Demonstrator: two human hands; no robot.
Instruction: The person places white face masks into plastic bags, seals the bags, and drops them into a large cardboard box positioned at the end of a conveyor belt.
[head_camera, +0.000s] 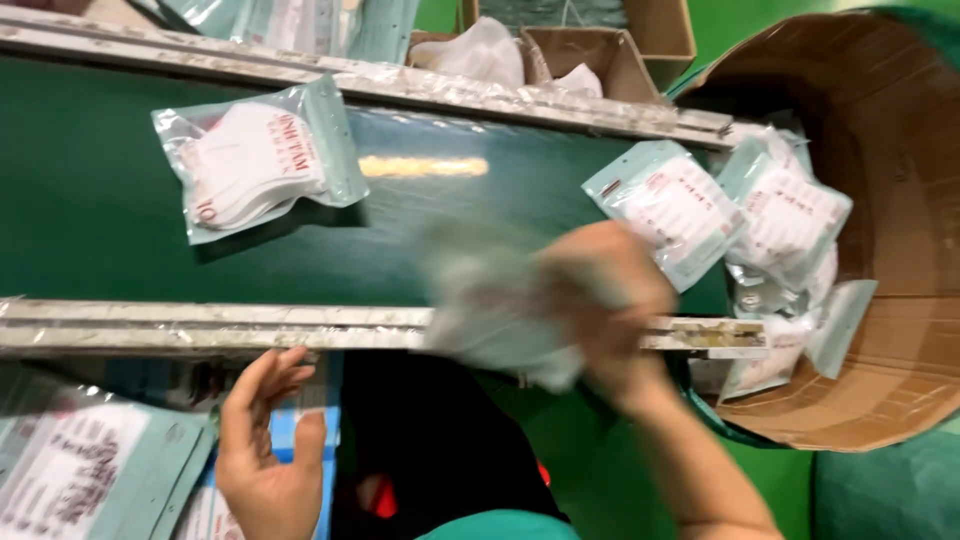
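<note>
Head view, looking straight down: a dark green conveyor belt (90, 200) runs across the frame between two silvery metal side rails (200, 325), and the floor below shows bright green (770, 480). The right hand (605, 300) is over the near rail, fingers clamped on a blurred pale teal plastic pouch (490, 300) that lies across the belt's edge. The left hand (265, 450) hovers lower down, fingers spread apart, holding nothing, just beside a stack of flat teal-and-white packets (80, 470). Up on the belt, one clear-fronted teal pouch with white contents (255, 160) lies alone, well apart from the hands. At the belt's right end, more such pouches (780, 215) pile into a curved brown cardboard bin (900, 150). Beyond the far rail, open brown cardboard boxes (620, 50) sit with white items inside.
</note>
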